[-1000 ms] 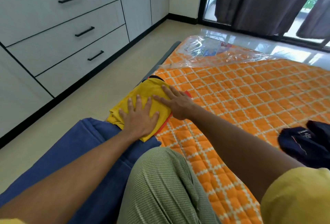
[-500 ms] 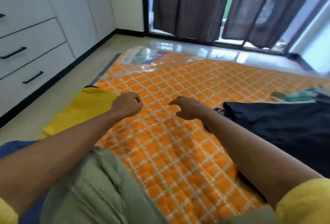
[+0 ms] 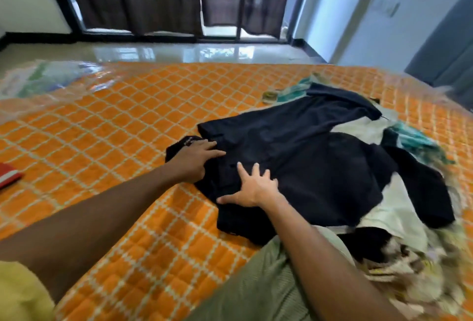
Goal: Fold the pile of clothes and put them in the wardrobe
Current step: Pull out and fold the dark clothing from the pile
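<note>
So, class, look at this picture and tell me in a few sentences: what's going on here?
A person sits on an orange quilted mattress. Both hands are on a dark navy garment spread out in front of them. The left hand rests on its left edge, and the right hand presses flat with fingers spread. To the right lies a pile of unfolded clothes. The navy garment is not yet folded, and no wardrobe is in view.

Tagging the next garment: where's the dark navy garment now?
Head view, right of centre: the dark navy garment lies spread on the orange mattress, partly over the clothes pile, left hand and right hand on its near-left edge.
</note>
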